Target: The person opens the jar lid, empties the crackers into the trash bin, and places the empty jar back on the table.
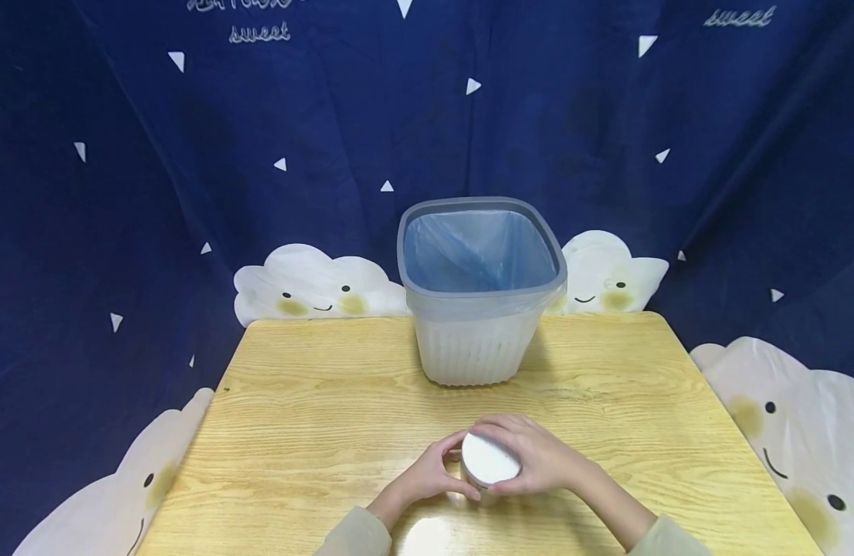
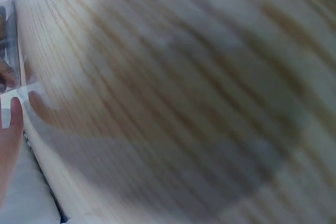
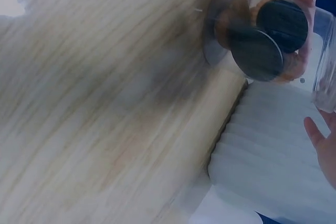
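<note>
A clear jar with a round white lid (image 1: 491, 461) stands close over the front part of the table between both hands. My left hand (image 1: 432, 471) holds its side, thumb on the near side and fingers behind. From the right, my right hand (image 1: 534, 455) grips the lid, its fingers over the far edge and its thumb at the near rim. Through the jar's clear wall (image 3: 231, 69), dark round discs (image 3: 257, 55) show in the right wrist view. The left wrist view catches only part of the jar (image 2: 9, 45) and a fingertip (image 2: 16, 111) at its left edge.
A whitish bin (image 1: 472, 340) with a grey rim and a bluish liner stands at the back of the wooden table (image 1: 316, 401), beyond the hands. Behind and beside the table hangs a dark blue cloth (image 1: 343, 116) with clouds and triangles.
</note>
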A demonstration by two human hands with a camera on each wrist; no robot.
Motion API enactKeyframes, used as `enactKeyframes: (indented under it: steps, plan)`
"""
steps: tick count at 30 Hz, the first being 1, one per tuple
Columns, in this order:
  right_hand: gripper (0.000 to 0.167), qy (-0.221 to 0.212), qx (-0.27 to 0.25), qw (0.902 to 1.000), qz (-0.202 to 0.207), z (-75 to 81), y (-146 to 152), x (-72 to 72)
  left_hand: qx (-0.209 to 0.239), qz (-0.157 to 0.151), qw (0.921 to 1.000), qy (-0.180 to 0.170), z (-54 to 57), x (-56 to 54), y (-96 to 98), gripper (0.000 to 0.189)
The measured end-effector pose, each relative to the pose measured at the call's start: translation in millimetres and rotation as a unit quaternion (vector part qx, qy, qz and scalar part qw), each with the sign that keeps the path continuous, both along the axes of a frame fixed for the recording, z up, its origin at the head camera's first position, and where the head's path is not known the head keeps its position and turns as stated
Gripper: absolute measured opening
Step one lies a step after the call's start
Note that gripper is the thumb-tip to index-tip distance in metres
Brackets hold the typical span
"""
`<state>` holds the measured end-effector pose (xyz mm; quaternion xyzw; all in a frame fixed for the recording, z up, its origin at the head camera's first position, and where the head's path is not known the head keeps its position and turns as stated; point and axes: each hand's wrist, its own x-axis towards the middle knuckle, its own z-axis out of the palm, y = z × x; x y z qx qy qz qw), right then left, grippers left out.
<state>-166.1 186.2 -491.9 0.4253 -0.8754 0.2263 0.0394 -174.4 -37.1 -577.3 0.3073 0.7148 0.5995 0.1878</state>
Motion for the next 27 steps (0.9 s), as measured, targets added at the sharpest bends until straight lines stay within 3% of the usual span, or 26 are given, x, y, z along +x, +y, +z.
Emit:
enactKeyframes:
  steps: [18,27]
  plan:
    - [0.08,-0.026,0.044,0.9967,0.062,12.9,1,-11.8,-0.015,0.001,0.9997,-0.018,-0.7,0.2,-0.6,0.084]
    - [0.081,-0.053,0.062,0.9942,0.071,17.1,0,-14.2,-0.011,-0.003,0.9999,-0.01,-0.6,0.3,-0.6,0.083]
